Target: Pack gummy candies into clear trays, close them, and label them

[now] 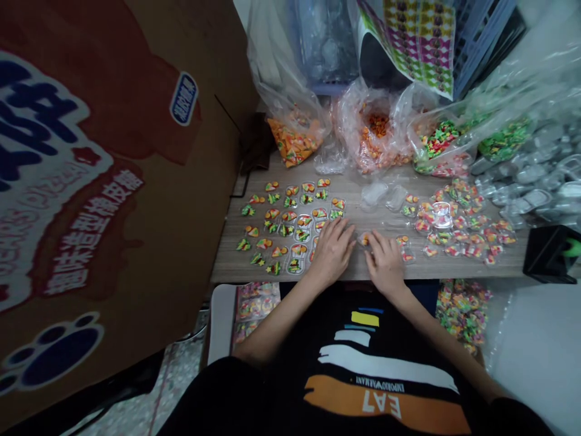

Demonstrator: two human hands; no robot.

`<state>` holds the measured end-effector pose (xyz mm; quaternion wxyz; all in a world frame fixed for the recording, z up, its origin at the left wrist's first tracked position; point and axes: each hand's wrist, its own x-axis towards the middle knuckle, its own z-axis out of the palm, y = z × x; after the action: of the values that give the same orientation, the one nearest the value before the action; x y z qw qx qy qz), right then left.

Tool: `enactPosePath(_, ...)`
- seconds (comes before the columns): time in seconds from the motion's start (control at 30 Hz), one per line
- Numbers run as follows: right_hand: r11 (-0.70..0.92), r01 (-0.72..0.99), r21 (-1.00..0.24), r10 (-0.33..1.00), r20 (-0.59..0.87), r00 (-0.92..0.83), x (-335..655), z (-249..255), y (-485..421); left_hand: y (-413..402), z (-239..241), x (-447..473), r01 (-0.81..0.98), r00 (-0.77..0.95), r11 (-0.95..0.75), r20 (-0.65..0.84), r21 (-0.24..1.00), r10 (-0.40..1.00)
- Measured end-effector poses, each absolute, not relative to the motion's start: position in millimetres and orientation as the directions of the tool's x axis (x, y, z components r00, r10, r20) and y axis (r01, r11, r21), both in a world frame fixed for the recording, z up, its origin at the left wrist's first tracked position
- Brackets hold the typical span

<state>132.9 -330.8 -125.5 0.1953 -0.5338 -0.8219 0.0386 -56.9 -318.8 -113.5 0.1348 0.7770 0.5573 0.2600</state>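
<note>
My left hand point(333, 249) rests palm down on the wooden table point(231, 261), fingers stretched over the right edge of rows of small clear blister packs point(290, 223) with orange and green candy pieces inside. My right hand point(385, 258) lies beside it, fingers curled around a small clear pack with an orange piece point(364, 239) between the two hands. Right of it lies a loose heap of filled packs point(458, 227).
Plastic bags of orange pieces point(294, 142), point(379, 136) and green and red pieces point(442, 142) stand at the table's back. Empty clear shells point(540, 181) pile at the right. A big printed cardboard box point(100, 194) walls the left. A black box point(551, 254) sits at right.
</note>
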Motion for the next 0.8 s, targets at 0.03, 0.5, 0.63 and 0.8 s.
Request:
enactPosePath(0.03,0.401,0.874,-0.274,0.898,0.306,-0.316,142.7,-124.1,-332.9,-318.4,-113.5,-57.7,0.794,0.238,-0.339,0.255,0.504,0.937)
enactPosePath(0.5,0.373,0.921,0.116,0.918,0.098,-0.384,174.7,-96.5,-267.2,-294.9,-105.3,-46.6,0.829,0.361,-0.398,0.168,0.392,0.917)
enactPosePath(0.63,0.460,0.863,0.207,0.882,-0.001,-0.470,160.7,-95.3,-249.3,-255.1,-90.1,-66.1,0.935,0.218,-0.222,0.047,0.275,0.975)
enactPosePath(0.8,0.468,0.883,0.042,0.878,0.087,-0.470,157.8,-94.2,-253.4,-237.9,-82.6,-74.3,0.963,0.208,-0.191,-0.072,0.191,0.976)
